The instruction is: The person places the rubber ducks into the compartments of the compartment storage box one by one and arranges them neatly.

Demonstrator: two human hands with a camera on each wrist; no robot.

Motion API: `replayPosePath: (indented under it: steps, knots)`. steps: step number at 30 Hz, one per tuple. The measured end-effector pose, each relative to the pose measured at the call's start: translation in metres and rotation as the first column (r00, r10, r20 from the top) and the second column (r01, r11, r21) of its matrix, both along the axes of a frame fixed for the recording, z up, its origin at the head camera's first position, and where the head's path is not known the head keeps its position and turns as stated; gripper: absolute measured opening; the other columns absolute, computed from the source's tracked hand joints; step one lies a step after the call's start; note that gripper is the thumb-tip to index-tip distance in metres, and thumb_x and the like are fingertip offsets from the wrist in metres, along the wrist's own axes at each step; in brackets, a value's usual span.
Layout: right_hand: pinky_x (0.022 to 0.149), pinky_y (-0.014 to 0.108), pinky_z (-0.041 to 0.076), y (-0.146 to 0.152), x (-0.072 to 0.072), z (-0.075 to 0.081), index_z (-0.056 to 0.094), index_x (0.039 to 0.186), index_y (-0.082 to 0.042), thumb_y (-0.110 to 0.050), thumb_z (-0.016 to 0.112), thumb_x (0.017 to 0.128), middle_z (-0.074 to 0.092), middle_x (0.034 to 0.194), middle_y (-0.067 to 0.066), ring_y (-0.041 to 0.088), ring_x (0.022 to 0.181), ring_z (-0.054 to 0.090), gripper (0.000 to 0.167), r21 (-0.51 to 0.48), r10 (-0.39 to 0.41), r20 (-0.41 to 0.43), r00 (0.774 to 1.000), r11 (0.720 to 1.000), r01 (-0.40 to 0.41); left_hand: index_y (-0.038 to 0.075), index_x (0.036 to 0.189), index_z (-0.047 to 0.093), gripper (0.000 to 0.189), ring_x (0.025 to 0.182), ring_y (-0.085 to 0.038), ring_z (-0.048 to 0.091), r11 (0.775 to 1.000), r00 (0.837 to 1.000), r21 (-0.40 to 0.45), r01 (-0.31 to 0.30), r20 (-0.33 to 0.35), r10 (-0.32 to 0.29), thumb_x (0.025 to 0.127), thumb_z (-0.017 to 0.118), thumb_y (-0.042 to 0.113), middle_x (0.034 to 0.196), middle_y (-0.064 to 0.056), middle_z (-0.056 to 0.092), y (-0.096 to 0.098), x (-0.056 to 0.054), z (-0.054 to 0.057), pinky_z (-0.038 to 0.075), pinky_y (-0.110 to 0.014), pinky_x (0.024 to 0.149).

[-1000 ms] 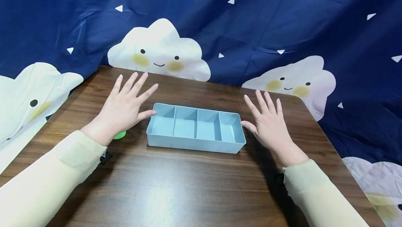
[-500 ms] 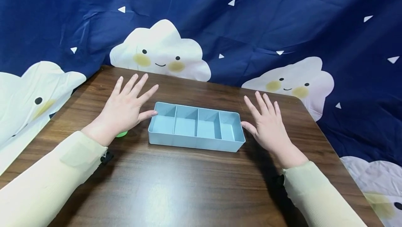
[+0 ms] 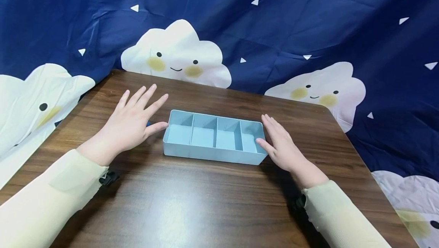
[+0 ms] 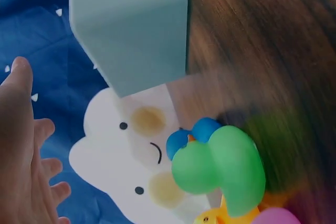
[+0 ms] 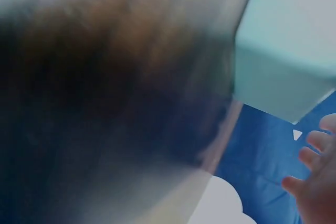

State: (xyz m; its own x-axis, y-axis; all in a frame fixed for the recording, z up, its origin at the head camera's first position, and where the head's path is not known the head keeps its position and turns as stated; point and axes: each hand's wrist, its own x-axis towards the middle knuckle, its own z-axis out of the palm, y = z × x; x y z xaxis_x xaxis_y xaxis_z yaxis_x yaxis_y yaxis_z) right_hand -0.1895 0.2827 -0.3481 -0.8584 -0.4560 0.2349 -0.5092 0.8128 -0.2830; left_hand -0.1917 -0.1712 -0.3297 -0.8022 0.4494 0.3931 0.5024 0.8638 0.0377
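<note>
A light blue divided tray (image 3: 212, 154) lies in the middle of the table, its visible compartments empty. My left hand (image 3: 125, 128) is at its left end, fingers spread, thumb pointing at the tray's wall; contact is unclear. At the right end is my right hand (image 3: 284, 149), fingers extended along the outer side and thumb overlapping the right compartment; whether it touches cannot be told. In the left wrist view, a green duck-like toy (image 4: 239, 161), a blue toy (image 4: 206, 128), a yellow toy (image 4: 228, 214) and a pink round one (image 4: 275, 216) cluster beside the tray.
The brown wooden table (image 3: 192, 206) reaches back to a dark blue curtain (image 3: 219, 8) printed with white clouds. My left hand mostly hides the toys in the head view; only a blue sliver shows.
My right hand has moved left onto the tray's right end, its fingers drawing closer together. My left hand has shifted slightly left and down. The green bit by its wrist is now hidden.
</note>
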Motion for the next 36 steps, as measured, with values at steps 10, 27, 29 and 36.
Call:
replayPosePath:
  steps: [10, 27, 29, 36]
  knots:
    - [0.112, 0.06, 0.013, 0.006, -0.001, -0.008, 0.004, 0.158, -0.006, -0.036, 0.043, 0.106, 0.007, 0.163, 0.017, 0.04, 0.147, 0.008, 0.071, -0.125, 0.026, 0.269, 0.963, 0.992, 0.008, 0.015, 0.153, 0.038, 0.071, 0.143, -0.041, 0.024, 0.989, 0.98, 0.133, -0.066, 0.193, 0.04, 0.096, 0.058, 0.053, 0.159, -0.016, 0.025, -0.033, 0.043, 0.016, 0.012, -0.06, 0.112]
    - [0.111, 0.063, 0.01, 0.033, 0.024, 0.016, -0.016, 0.156, -0.017, -0.035, 0.038, 0.108, -0.012, 0.162, 0.014, 0.039, 0.147, -0.001, 0.075, -0.138, -0.014, 0.411, 0.912, 0.987, 0.077, 0.008, 0.113, 0.065, 0.049, 0.079, -0.025, 0.057, 0.963, 0.925, 0.152, -0.224, 0.344, 0.161, 0.08, 0.081, 0.04, 0.097, -0.009, 0.059, -0.053, 0.056, -0.015, 0.046, -0.045, 0.067]
    - [0.111, 0.063, 0.01, 0.035, 0.025, 0.016, -0.017, 0.155, -0.017, -0.034, 0.038, 0.108, -0.012, 0.162, 0.013, 0.039, 0.147, -0.001, 0.075, -0.135, -0.017, 0.418, 0.908, 0.988, 0.081, 0.007, 0.111, 0.064, 0.047, 0.077, -0.025, 0.057, 0.961, 0.925, 0.158, -0.227, 0.344, 0.162, 0.08, 0.081, 0.038, 0.095, -0.01, 0.057, -0.051, 0.054, -0.017, 0.046, -0.046, 0.066]
    - [0.111, 0.062, 0.009, 0.034, 0.024, 0.017, -0.016, 0.156, -0.015, -0.034, 0.039, 0.108, -0.013, 0.162, 0.014, 0.037, 0.147, -0.002, 0.075, -0.128, -0.012, 0.412, 0.911, 0.989, 0.071, 0.005, 0.107, 0.064, 0.037, 0.071, -0.025, 0.055, 0.964, 0.931, 0.137, -0.229, 0.321, 0.176, 0.083, 0.074, 0.031, 0.092, -0.009, 0.055, -0.044, 0.048, -0.016, 0.047, -0.046, 0.063]
